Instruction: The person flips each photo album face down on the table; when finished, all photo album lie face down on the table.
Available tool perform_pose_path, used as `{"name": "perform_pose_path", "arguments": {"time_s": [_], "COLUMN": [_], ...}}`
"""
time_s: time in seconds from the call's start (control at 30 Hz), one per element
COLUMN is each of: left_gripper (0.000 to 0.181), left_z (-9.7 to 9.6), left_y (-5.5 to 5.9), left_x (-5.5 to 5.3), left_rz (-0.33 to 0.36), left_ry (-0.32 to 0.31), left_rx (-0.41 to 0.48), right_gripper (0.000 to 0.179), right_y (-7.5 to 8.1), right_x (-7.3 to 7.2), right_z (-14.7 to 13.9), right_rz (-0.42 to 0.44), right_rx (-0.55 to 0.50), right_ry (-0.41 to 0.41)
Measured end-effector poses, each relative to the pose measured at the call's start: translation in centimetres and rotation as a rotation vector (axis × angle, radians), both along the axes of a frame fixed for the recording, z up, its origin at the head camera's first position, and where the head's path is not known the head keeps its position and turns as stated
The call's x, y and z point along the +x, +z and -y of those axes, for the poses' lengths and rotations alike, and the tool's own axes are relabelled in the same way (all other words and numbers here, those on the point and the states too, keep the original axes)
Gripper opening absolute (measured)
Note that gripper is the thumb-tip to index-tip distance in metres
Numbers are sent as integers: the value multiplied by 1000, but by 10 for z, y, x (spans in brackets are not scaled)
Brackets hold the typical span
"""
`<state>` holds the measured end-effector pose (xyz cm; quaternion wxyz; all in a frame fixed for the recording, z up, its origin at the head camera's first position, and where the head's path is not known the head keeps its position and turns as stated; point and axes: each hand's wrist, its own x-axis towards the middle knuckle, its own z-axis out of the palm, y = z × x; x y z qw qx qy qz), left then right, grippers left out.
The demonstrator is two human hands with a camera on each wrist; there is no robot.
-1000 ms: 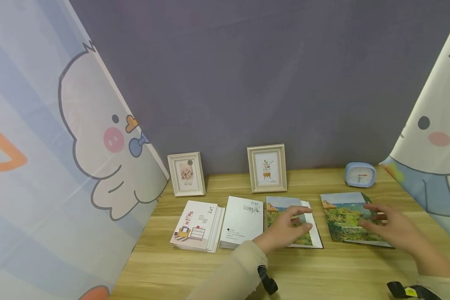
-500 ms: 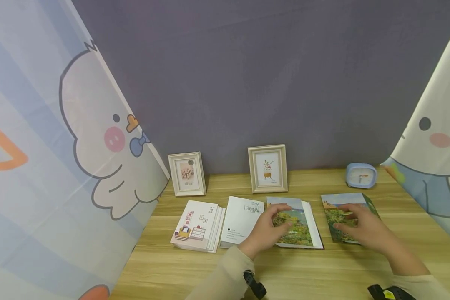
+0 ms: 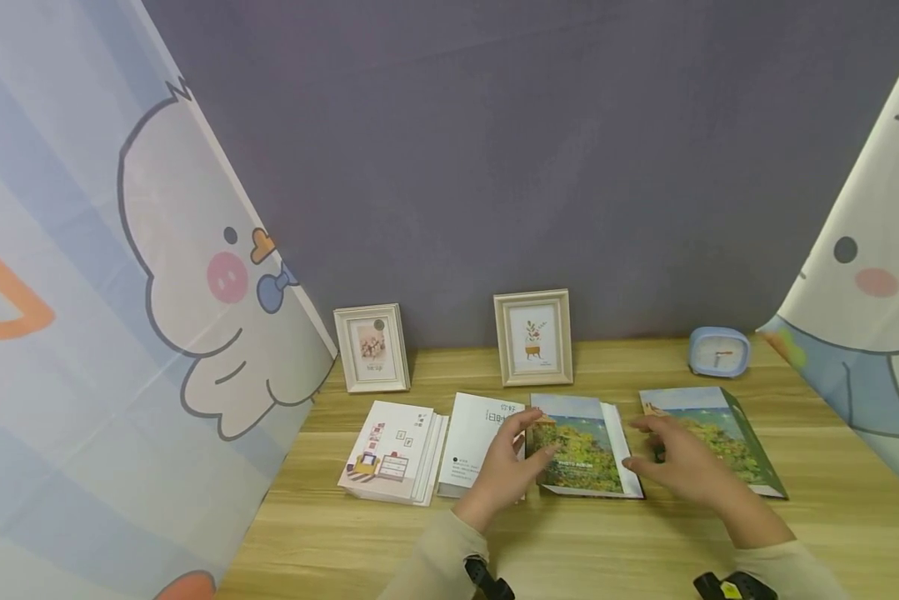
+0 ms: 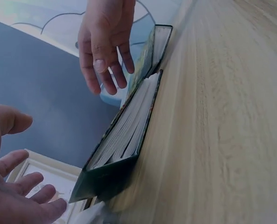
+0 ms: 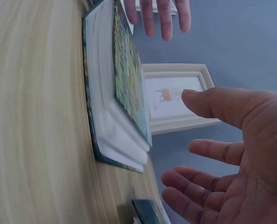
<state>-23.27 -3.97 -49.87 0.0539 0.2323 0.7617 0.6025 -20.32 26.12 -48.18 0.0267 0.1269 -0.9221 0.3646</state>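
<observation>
A photo album [image 3: 580,446] with a painted garden cover lies on the table, between my two hands. My left hand [image 3: 500,468] hovers by its left edge, overlapping the white book [image 3: 473,450] in the head view, fingers spread and holding nothing. By the album's right side is my right hand [image 3: 681,467], thumb and fingers apart, nothing between them. A second, similar photo album [image 3: 719,433] lies farther right, partly behind that hand. The left wrist view shows the first album's green spine [image 4: 103,182] and white pages; the right wrist view shows its page edges [image 5: 101,70].
Two picture frames stand at the back, one floral [image 3: 534,337] and one at left [image 3: 372,348]. A blue clock [image 3: 719,352] stands at back right. White illustrated books [image 3: 389,450] lie at far left. A grey backdrop [image 3: 524,167] rises behind the wooden table [image 3: 344,542].
Both hands have moved left. The left hand has gone from over the first album to its left edge; the right has gone from over the second album to the space between the albums.
</observation>
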Motion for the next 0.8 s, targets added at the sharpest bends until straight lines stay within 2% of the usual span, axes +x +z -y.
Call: {"name": "perform_pose_path", "arguments": {"time_s": [0.27,0.53,0.67,0.8], "left_gripper": [64,67,69,70], "left_z": [9,10,11,11], "left_y": [-13,-17,-16,-15], "left_x": [0,2,5,6], "left_rz": [43,95,96,81], "left_ry": [-38,-7,9,23], "left_rx": [-5,42,11,-61], "right_gripper": [74,78,78,77], "right_y": [-10,-15,-17,-20], "right_x": [-2,0,0,-1], "right_z": [10,14,14,15], "right_rz": [58,96,73,48], "right_rx": [-29,-47,-40,-36], "right_ry": [17,32,34,48]}}
